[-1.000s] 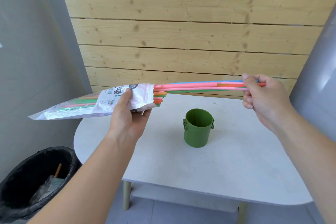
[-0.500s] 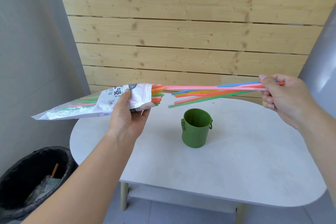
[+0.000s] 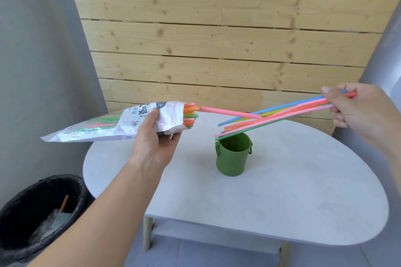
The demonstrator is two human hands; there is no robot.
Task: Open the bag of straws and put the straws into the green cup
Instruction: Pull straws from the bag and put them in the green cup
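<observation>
Pink, blue, yellow, orange and green — a fan of loose straws [image 3: 280,116] is pinched in the right hand [image 3: 358,112], fingers closed tight on their far ends, up at the right. The free ends slope down and to the left of that hand, and the lowest tips hang just over the rim of the green cup [image 3: 233,158], without going in. The cup stands upright on the white table [image 3: 303,191], below and between the two hands.

Over on the other side, the left hand [image 3: 156,136] is wrapped around the bag of straws [image 3: 121,124] near its open mouth, thumb on top, holding it nearly level in the air with the sealed end pointing away to the left. A clutch of straw ends pokes out of the mouth just right of that hand, and one pink straw [image 3: 230,112] juts out far beyond them, its tip crossing in front of the fan held by the right hand; whether it touches them is unclear.

The hands are well apart. Below the left forearm sits a black bin [image 3: 19,212] with rubbish inside.
</observation>
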